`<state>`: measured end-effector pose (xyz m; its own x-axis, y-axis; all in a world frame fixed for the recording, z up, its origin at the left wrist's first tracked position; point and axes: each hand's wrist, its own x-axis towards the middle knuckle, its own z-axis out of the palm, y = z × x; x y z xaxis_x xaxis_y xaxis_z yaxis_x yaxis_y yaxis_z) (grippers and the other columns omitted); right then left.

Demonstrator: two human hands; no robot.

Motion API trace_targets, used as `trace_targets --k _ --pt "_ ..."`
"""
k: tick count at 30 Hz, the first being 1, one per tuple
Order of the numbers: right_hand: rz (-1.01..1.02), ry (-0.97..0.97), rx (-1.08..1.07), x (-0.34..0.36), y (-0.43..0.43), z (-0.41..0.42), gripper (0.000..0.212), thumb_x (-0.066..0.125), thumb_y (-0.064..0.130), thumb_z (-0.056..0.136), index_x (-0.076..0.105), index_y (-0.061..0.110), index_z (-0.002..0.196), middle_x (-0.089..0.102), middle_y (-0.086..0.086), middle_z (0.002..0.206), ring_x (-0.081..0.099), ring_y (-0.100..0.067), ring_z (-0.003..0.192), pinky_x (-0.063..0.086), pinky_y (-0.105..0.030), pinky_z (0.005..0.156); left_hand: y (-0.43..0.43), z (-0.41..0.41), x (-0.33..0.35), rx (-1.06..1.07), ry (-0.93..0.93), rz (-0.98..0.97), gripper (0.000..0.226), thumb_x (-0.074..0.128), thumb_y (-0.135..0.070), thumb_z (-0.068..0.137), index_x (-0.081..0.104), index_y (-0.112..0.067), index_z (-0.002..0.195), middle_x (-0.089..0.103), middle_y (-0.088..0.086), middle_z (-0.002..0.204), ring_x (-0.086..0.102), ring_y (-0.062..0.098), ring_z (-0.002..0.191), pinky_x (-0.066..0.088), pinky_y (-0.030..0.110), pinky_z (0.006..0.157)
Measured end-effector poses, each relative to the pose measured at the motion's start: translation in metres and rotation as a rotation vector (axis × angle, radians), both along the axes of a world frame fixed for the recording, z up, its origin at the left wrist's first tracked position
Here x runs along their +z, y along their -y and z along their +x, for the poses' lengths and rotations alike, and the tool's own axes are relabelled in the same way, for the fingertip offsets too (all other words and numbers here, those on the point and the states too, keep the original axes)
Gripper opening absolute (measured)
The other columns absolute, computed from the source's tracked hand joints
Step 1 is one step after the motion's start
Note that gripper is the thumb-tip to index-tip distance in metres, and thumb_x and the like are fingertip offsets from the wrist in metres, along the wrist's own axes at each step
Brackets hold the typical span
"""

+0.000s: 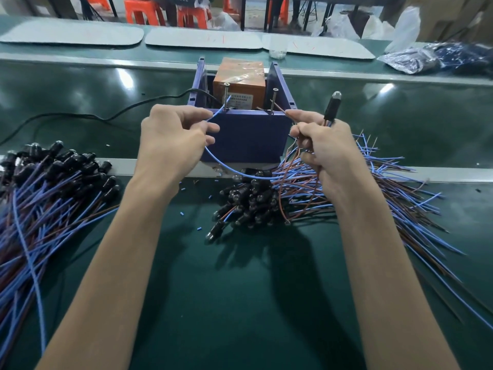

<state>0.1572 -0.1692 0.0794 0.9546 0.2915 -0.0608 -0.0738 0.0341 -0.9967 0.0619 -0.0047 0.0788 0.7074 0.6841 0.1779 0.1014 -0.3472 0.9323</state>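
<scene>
My left hand (pixel 173 137) pinches a blue wire (pixel 216 162) whose bare end touches the left upright screw (pixel 227 98) on a blue box jig (pixel 245 137). My right hand (pixel 322 145) pinches a brown wire (pixel 280 108) at the right screw (pixel 273 102) and also grips a black lamp holder (pixel 331 108) that stands up from the fist. The blue wire loops down in front of the box towards my right hand. An orange block (pixel 238 78) sits inside the jig.
A pile of black lamp holders with blue and brown leads (pixel 250 201) lies just below the jig, its wires fanning right. Another heap (pixel 45 188) lies at the left. A black cable (pixel 106 117) runs left from the jig. White mats (pixel 202 40) lie at the back.
</scene>
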Motion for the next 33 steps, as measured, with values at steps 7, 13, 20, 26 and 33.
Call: trace_targets --k 7,13,20,26,33 --pt "0.023 0.0 0.013 0.0 -0.001 0.001 0.033 0.038 -0.006 0.093 0.068 0.008 0.097 0.051 0.002 0.061 0.028 -0.006 0.049 0.022 -0.012 0.035 -0.003 -0.005 0.009 -0.011 -0.043 0.027 0.025 0.052 -0.004 0.093 0.07 -0.021 0.09 0.072 -0.009 0.077 0.062 -0.003 0.057 0.048 0.008 0.064" --pt "0.043 0.005 0.02 0.0 0.0 0.001 0.038 0.034 -0.009 0.089 0.068 0.008 0.089 0.045 0.001 0.06 0.026 -0.004 0.044 0.02 -0.012 0.034 -0.003 -0.009 0.015 -0.039 -0.049 0.041 0.031 0.052 -0.002 0.092 0.068 -0.026 0.081 0.072 -0.009 0.077 0.061 -0.003 0.057 0.051 0.014 0.072" --pt "0.025 0.01 0.022 0.001 0.002 0.002 0.039 0.033 -0.007 0.09 0.069 0.009 0.087 0.041 0.002 0.059 0.022 -0.003 0.041 0.019 -0.012 0.034 0.0 -0.012 0.019 -0.057 -0.058 0.043 0.032 0.052 -0.002 0.093 0.069 -0.026 0.08 0.072 -0.007 0.077 0.061 -0.004 0.056 0.051 0.015 0.073" --pt "0.013 0.015 0.03 0.004 0.003 0.0 0.039 0.033 -0.006 0.091 0.068 0.008 0.088 0.039 0.001 0.059 0.023 -0.003 0.037 0.019 -0.011 0.033 0.0 -0.013 0.021 -0.076 -0.066 0.065 0.033 0.052 -0.002 0.092 0.07 -0.026 0.079 0.072 -0.008 0.077 0.061 -0.004 0.057 0.051 0.016 0.072" --pt "0.001 0.029 0.033 0.004 0.004 -0.001 0.039 0.032 -0.005 0.091 0.068 0.008 0.088 0.039 0.002 0.058 0.023 -0.004 0.039 0.018 -0.011 0.033 0.001 -0.014 0.023 -0.094 -0.06 0.064 0.034 0.053 -0.002 0.092 0.07 -0.027 0.077 0.072 -0.008 0.076 0.06 -0.003 0.056 0.051 0.014 0.07"
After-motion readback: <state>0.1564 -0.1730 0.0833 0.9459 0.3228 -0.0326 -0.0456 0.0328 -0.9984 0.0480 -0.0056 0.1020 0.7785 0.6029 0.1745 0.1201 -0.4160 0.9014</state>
